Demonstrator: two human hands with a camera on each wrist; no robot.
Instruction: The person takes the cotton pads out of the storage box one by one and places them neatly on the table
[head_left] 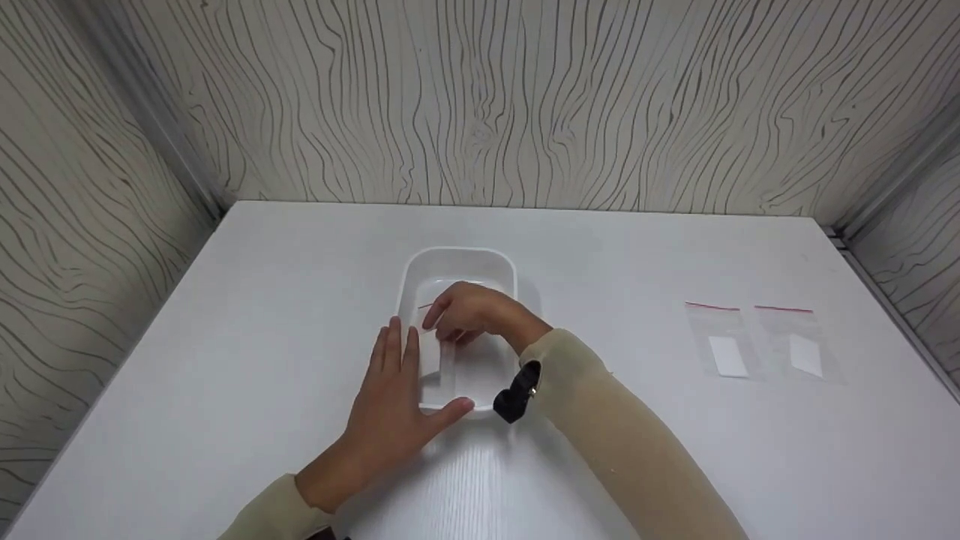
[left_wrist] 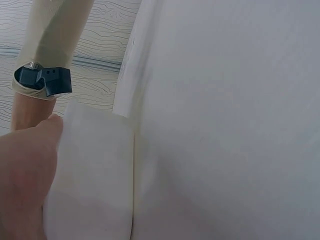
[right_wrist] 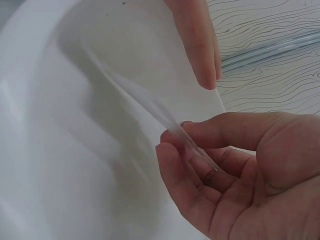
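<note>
A white plastic tub point(head_left: 515, 279) stands near the middle of the table. My left hand point(head_left: 390, 397) lies along its left wall, fingers straight and thumb stretched over the front rim. From the right, my right hand point(head_left: 484, 311) reaches down into the tub. Its thumb and fingers pinch the edge of a thin clear zip bag point(right_wrist: 145, 102), seen nearly edge-on in the right wrist view. Inside the tub, a white rectangular piece point(head_left: 430, 358) and a short red strip show beside the right hand. The left wrist view shows the tub's outer wall point(left_wrist: 95, 175) against the left hand.
Two clear zip bags, one left point(head_left: 725, 341) and one right point(head_left: 802, 345), lie side by side on the right of the white table point(head_left: 300, 300), each with a red seal line and a white piece inside. Wood-patterned panels point(head_left: 480, 105) rise behind and at both sides.
</note>
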